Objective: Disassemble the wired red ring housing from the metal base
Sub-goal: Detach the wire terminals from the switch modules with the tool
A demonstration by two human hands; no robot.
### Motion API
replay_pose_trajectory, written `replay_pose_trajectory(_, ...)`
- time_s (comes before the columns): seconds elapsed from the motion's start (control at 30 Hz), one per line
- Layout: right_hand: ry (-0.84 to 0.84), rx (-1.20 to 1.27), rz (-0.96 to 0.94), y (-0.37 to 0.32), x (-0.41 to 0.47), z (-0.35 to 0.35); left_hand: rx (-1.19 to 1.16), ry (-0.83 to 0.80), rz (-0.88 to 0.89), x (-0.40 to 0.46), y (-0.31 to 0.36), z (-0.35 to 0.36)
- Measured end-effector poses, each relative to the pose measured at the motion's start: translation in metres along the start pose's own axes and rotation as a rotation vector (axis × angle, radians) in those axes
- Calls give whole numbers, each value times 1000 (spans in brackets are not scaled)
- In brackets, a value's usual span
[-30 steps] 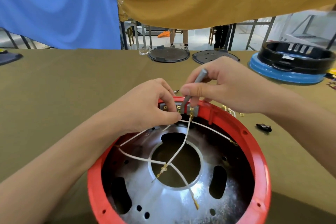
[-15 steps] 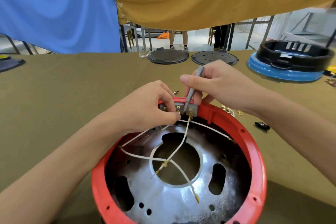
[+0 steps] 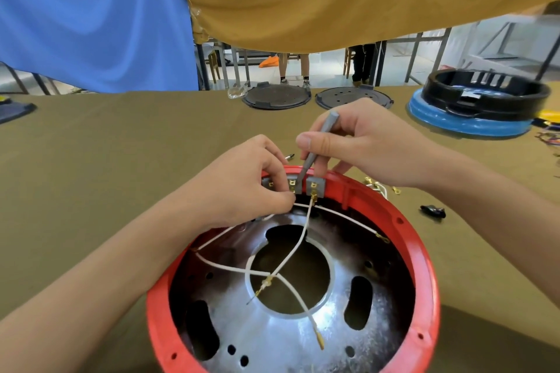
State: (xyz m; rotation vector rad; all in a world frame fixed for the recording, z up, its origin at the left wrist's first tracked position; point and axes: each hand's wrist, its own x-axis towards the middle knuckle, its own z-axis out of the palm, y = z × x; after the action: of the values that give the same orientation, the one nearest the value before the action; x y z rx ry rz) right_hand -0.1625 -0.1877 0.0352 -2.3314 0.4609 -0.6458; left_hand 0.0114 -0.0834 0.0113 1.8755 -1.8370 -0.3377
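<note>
The right hand [image 3: 360, 145] pinches a slim grey tool [image 3: 315, 154], tip down at the grey terminal block [image 3: 294, 185] on the far rim, while the left hand [image 3: 242, 182] pinches a white wire [image 3: 303, 236] there. The red ring housing [image 3: 424, 266] sits around the metal base [image 3: 272, 333] on the surface [image 3: 121, 160]; several wire ends lie loose, but at least one stays plugged in, so separation looks some way off.

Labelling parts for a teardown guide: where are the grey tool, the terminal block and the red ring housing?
grey tool [image 3: 315, 147], head view, mid-shaft.
terminal block [image 3: 315, 184], head view, right grey end.
red ring housing [image 3: 422, 254], head view, right rim.
</note>
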Motion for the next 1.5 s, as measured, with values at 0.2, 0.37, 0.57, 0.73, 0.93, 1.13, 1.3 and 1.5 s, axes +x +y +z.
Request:
replay_pose_trajectory(0.2,-21,-58,-17,-1,0,-1,0,-59,45,-3,2,-3)
replay_pose_trajectory(0.37,-30,-34,-3,-2,-2,-3,-31,-65,17,-2,2,-4)
replay_pose_trajectory(0.57,-26,-146,-63,-7,-3,0,-36,-87,3,-1,0,-4)
replay_pose_trajectory(0.73,-32,-24,26,-1,-1,-1,-30,-90,-10,-1,0,-4)
replay_pose_trajectory(0.93,-16,166,192,7,0,3,2,-49,-10,0,-1,-2)
replay_pose_trajectory(1.13,-10,108,100,3,-2,1,-7,-53,8,-2,-2,-3)
replay_pose_trajectory(1.3,-23,-277,-154,-8,-10,2,-8,-49,5,-1,-3,-3)
replay_pose_trajectory(1.5,-8,-94,-5,-4,-2,2,-18,-31,12,1,-4,-1)
